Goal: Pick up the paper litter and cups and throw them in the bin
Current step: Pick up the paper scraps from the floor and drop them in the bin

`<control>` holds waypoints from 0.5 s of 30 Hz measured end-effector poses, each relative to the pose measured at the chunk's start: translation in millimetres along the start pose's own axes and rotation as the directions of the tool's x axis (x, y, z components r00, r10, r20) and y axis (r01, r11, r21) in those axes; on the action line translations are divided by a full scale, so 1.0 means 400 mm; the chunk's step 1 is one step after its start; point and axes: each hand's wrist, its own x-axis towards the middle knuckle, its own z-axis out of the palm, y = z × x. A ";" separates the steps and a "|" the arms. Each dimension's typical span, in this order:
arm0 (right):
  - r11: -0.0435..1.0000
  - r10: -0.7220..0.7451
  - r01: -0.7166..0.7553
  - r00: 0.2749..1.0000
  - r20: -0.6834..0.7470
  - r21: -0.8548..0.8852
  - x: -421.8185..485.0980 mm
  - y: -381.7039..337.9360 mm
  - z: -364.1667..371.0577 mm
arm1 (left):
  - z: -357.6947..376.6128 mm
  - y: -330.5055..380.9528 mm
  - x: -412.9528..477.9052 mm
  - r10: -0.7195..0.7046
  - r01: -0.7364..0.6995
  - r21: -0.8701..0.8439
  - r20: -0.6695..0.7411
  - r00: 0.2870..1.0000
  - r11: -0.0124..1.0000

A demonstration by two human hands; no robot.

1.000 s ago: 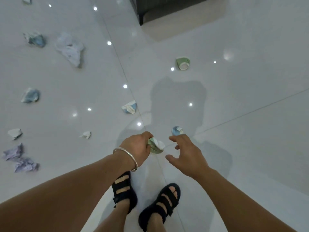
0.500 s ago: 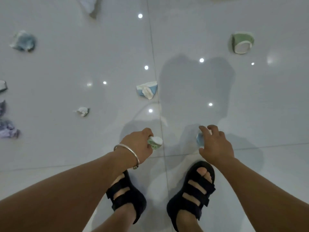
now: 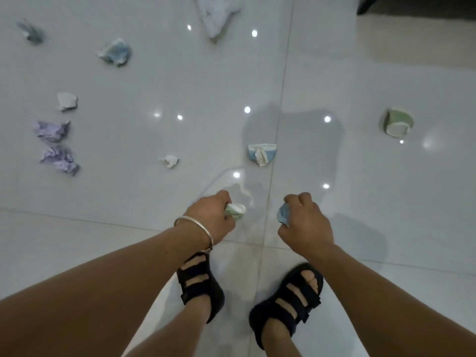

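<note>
A second ago my right hand [image 3: 306, 228] was open and only reaching. Now its fingers are curled tight round the crumpled blue paper ball [image 3: 282, 215]. My left hand [image 3: 213, 215] still grips the squashed green-and-white paper cup [image 3: 235, 212].

On the glossy white tiled floor [image 3: 386, 202] just ahead of my hands lies a flattened blue-and-white paper cup [image 3: 262, 154], and a green paper cup on its side [image 3: 398, 122] sits well off right. Out left there's a small white paper scrap [image 3: 170, 161] and two purple crumpled sheets [image 3: 52, 131], near the floor's left edge.
</note>
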 end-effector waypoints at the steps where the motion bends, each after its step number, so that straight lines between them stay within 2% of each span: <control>1: 1.000 -0.020 0.020 1.000 0.004 -0.002 -0.019 -0.048 -0.054 | -0.047 0.010 -0.034 -0.001 0.001 -0.005 -0.009 1.000 1.000; 9: 0.984 -0.179 0.177 0.981 -0.074 -0.026 -0.215 -0.389 -0.474 | -0.450 0.072 -0.343 -0.058 0.035 -0.116 -0.203 0.977 0.993; 15: 0.955 -0.294 0.288 0.949 -0.111 -0.072 -0.374 -0.584 -0.714 | -0.675 0.089 -0.588 -0.144 0.081 -0.205 -0.312 0.939 0.975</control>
